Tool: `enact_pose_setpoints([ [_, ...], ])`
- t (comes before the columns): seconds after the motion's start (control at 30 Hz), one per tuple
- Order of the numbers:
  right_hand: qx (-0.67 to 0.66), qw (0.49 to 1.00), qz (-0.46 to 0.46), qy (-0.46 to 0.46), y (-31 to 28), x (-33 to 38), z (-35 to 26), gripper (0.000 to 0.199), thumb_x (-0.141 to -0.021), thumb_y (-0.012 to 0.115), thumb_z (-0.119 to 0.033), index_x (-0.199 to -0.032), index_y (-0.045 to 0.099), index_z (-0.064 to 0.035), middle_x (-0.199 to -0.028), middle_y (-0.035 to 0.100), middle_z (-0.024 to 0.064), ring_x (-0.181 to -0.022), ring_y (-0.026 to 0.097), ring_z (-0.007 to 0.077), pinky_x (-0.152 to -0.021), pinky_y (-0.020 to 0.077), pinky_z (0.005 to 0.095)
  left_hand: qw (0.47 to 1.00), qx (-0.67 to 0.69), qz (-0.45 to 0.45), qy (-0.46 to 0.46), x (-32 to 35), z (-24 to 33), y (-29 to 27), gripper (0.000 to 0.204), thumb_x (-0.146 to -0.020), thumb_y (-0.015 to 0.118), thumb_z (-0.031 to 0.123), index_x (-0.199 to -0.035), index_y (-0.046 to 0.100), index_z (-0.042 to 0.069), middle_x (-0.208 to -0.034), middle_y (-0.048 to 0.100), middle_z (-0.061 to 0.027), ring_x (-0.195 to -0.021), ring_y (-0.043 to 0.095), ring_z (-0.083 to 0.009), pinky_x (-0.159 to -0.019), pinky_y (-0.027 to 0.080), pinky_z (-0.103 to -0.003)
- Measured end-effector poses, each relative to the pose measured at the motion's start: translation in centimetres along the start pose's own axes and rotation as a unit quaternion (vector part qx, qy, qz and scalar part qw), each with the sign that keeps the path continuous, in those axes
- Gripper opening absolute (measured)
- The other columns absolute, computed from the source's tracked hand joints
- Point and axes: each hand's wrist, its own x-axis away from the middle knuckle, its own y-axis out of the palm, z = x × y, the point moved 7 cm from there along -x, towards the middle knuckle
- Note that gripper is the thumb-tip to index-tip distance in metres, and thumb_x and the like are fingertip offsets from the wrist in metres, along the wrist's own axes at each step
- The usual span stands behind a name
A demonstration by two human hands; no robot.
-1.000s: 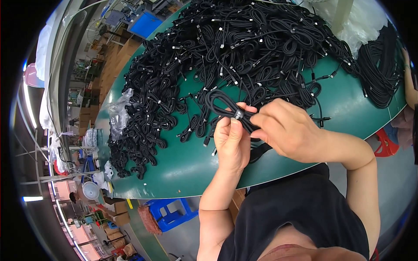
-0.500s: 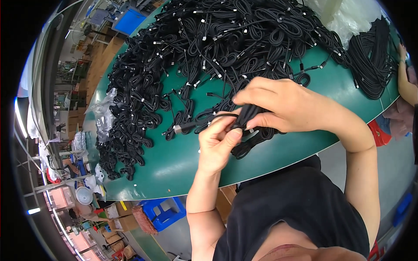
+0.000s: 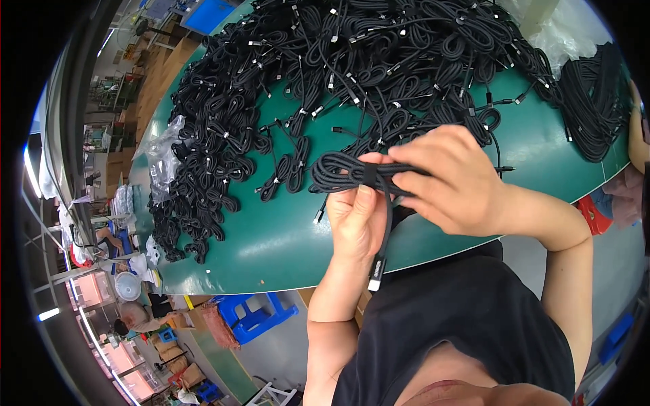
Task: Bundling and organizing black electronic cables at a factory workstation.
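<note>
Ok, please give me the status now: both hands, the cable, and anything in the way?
Left hand grips coiled black cable at its band. Right hand closed on same coil. One plug end hangs loose. Loose cable pile crowds green table behind.

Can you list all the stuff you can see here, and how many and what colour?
coiled cable bundle: one, black, held in both hands above the table's near edge
strap: one, black, round the bundle's middle
loose cable end with plug: one, black with a silver tip, hangs down from the bundle
cable heap: too many to count, black, across the far side of the table
table: one, green
stack of cables: one, black, at the table's right end
clear plastic bags: a few, at the left edge
stool: one, blue, on the floor below the table
left hand: under the bundle, thumb on the strap
right hand: grips the bundle's right side
</note>
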Motion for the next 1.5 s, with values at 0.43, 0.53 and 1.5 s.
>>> enact_pose_setpoints([
  [0.43, -0.113, 0.976, -0.115, 0.147, -0.5, 1.3, 1.3, 0.017, -0.072, 0.066, -0.007, -0.085, 0.057, -0.0017, -0.073, 0.052, 0.0102, -0.066, 0.056, 0.0284, -0.057, 0.0461, 0.0371, 0.979, -0.15, -0.129, 0.035, 0.2, 2.0, -0.3, 0.027, -0.081, 0.063, 0.011, -0.103, 0.054, -0.003, -0.111, 0.052, -0.0175, -0.1, 0.054, -0.0262, -0.086, 0.046, -0.037],
  [0.53, -0.123, 0.974, -0.118, 0.149, -0.3, 1.5, 1.7, 0.011, -0.072, 0.065, -0.008, -0.078, 0.057, -0.0029, -0.067, 0.05, 0.0074, -0.059, 0.054, 0.0267, -0.052, 0.0455, 0.0364, 0.986, -0.131, -0.094, 0.039, 0.1, 1.7, -0.6, 0.027, -0.082, 0.063, 0.011, -0.103, 0.054, -0.003, -0.111, 0.053, -0.0175, -0.101, 0.054, -0.0264, -0.086, 0.046, -0.038],
  [1.5, -0.058, 0.993, -0.032, 0.102, 0.8, 1.1, 0.1, 0.024, -0.071, 0.069, -0.015, -0.085, 0.055, 0.0, -0.075, 0.048, 0.0082, -0.06, 0.054, 0.0207, -0.046, 0.0457, 0.0297, 0.998, -0.04, -0.03, -0.044, 0.3, -0.6, -0.3, 0.034, -0.088, 0.054, 0.015, -0.117, 0.049, -0.002, -0.115, 0.052, -0.0127, -0.103, 0.051, -0.0192, -0.092, 0.039, -0.034],
])
